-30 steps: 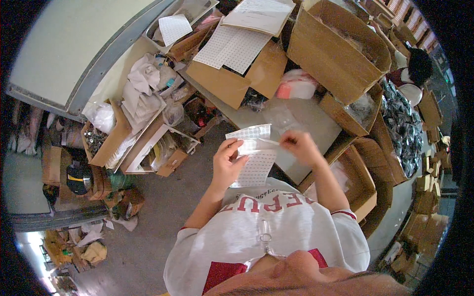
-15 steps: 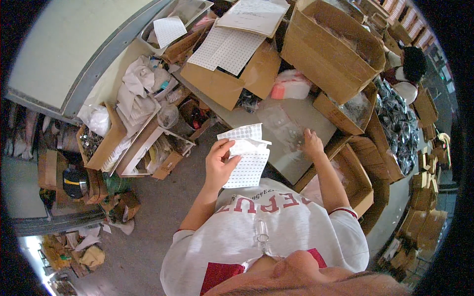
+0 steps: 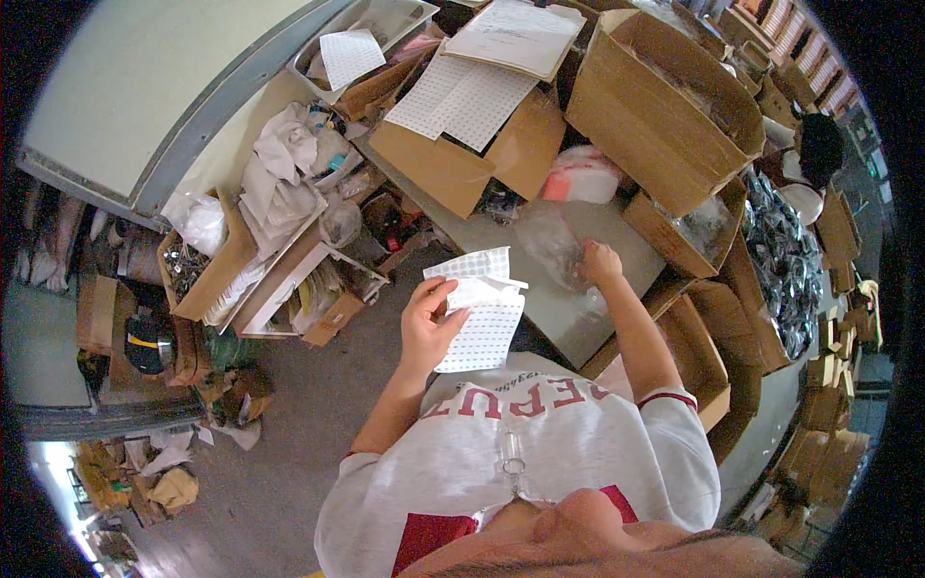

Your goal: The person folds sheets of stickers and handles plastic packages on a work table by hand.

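Sheets of small printed stickers [image 3: 479,337], folded over with a white backing, are pinched between the thumb and fingers of my left hand [image 3: 428,323], just above my shirt front. To the right, my right hand [image 3: 602,263] is low over the grey table [image 3: 578,318]. Its curled fingers close on the edge of a clear plastic bag [image 3: 549,241], which lies crumpled on the tabletop. The fingertips are partly hidden against the plastic.
Behind the bag lies a pink-and-white packet stack [image 3: 583,175]. Open cardboard boxes [image 3: 665,116] crowd the right, one filled with black wrapped items [image 3: 782,265]. Sticker sheets [image 3: 462,96] and a paper pad [image 3: 515,37] rest on cardboard at the back. Cluttered bins [image 3: 289,289] stand left.
My right hand has moved a little left and farther over the table, its fingers curling in at the plastic bag. My left hand keeps its hold on the sticker sheets. The whole view has shifted slightly.
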A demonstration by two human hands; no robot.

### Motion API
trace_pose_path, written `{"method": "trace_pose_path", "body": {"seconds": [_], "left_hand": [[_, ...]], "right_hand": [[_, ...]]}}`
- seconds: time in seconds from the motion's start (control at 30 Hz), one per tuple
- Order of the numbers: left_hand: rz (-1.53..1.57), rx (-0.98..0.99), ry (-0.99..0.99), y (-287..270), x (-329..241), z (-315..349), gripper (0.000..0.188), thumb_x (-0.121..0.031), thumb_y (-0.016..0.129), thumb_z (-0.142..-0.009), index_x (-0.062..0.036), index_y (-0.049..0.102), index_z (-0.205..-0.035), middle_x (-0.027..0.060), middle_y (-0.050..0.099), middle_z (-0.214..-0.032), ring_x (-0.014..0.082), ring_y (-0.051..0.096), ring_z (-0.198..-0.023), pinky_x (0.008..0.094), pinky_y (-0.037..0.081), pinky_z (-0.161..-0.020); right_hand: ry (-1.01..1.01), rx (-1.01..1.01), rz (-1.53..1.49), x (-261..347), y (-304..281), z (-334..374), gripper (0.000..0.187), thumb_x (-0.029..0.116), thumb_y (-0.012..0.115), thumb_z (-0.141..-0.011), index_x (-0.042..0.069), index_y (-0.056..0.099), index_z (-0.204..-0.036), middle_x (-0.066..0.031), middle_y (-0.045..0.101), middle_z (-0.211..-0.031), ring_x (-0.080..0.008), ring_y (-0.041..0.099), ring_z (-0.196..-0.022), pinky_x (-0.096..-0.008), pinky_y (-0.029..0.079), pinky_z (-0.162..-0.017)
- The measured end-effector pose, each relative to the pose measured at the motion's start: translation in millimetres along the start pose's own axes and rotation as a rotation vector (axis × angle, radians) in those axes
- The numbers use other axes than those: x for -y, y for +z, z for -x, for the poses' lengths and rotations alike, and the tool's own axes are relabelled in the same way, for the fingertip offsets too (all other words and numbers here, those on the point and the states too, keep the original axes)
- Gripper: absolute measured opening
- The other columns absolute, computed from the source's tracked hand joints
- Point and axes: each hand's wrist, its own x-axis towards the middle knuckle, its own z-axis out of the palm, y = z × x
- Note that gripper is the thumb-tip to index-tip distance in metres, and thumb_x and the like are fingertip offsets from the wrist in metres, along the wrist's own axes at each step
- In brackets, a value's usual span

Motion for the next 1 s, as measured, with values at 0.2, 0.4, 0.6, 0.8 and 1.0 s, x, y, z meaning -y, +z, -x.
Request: {"method": "trace_pose_path", "body": {"seconds": [0.2,0.4,0.6,0.8,1.0], "left_hand": [[0.05,0.032,-0.041,9,-10,-2,0.041,0.002,0.072,-0.07,0.0041,0.06,-0.109,0.0078,0.053,-0.111,0.0075,0.046,-0.072,0.0205,0.041,-0.062],[-0.005,-0.013,-0.025,3,-7,3,0.041,0.002,0.072,-0.07,0.0043,0.06,-0.109,0.0083,0.053,-0.111,0.0078,0.046,-0.072,0.0205,0.041,-0.062],[0.001,-0.022,0.023,5,-5,3,0.041,0.001,0.072,-0.07,0.0041,0.06,-0.108,0.0086,0.054,-0.11,0.0083,0.047,-0.072,0.021,0.041,-0.061],[-0.002,0.005,0.023,4,-9,-2,0.041,0.002,0.072,-0.07,0.0049,0.06,-0.109,0.0086,0.054,-0.11,0.0085,0.046,-0.072,0.021,0.041,-0.061],[0.044,0.051,-0.012,6,-12,-4,0.041,0.003,0.072,-0.07,0.0058,0.059,-0.109,0.0085,0.053,-0.111,0.0084,0.046,-0.074,0.021,0.041,-0.063]], "right_hand": [[-0.199,-0.132,-0.029,-16,100,-84,0.025,0.024,0.058,-0.08,0.002,0.065,-0.089,-0.0199,0.06,-0.103,-0.0364,0.057,-0.097,-0.0432,0.048,-0.084],[0.045,-0.107,-0.2,17,35,-42,0.04,0.038,0.065,-0.076,0.001,0.063,-0.093,-0.0214,0.059,-0.106,-0.0377,0.055,-0.102,-0.0447,0.047,-0.085],[0.21,-0.08,-0.113,-91,48,-7,0.053,0.045,0.069,-0.07,-0.001,0.062,-0.096,-0.0216,0.062,-0.102,-0.0359,0.059,-0.096,-0.0436,0.048,-0.082],[0.036,0.153,-0.163,-100,39,22,0.036,0.033,0.07,-0.071,0.0,0.062,-0.081,-0.0205,0.064,-0.086,-0.0347,0.062,-0.084,-0.042,0.05,-0.073],[-0.011,-0.281,-0.47,-65,58,8,0.028,0.022,0.073,-0.069,-0.001,0.057,-0.074,-0.0183,0.062,-0.073,-0.037,0.058,-0.072,-0.0443,0.047,-0.068]]}}
